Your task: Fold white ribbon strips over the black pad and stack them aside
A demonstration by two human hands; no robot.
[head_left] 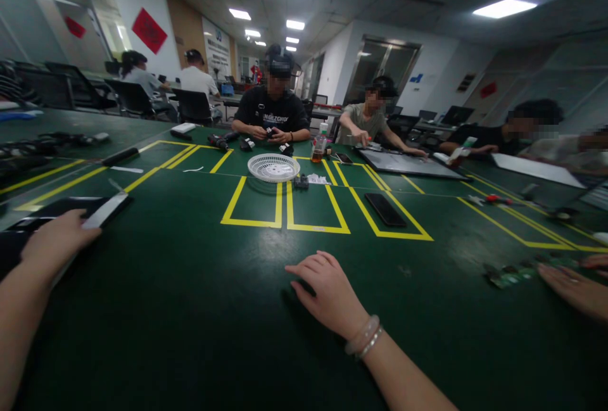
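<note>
Fingers (304, 268) of the wearer's right hand (330, 290) are loosely bent and close together, the index reaching left and the thumb standing apart, with nothing between them. This hand is over the near middle of a dark green table (213, 309); 2 pale bracelets (365, 336) circle its wrist. At the far left, the left hand (59, 243) lies over a dark flat object (61, 206) with a pale strip (103, 211) along its edge. Its fingertips are at the strip, but blur hides whether they pinch it or only rest there. The dark object sits on the table's left side, well apart from the right hand.

Ahead, yellow tape (251, 223) marks out rectangles. A white round slotted basket (251, 168) stands near the centre, and a black phone (384, 209) lies right of it. Across the table, a person in a black shirt (273, 107) handles a small dark part. At right, a co-worker's hand (567, 284) is beside small green pieces (513, 270).
</note>
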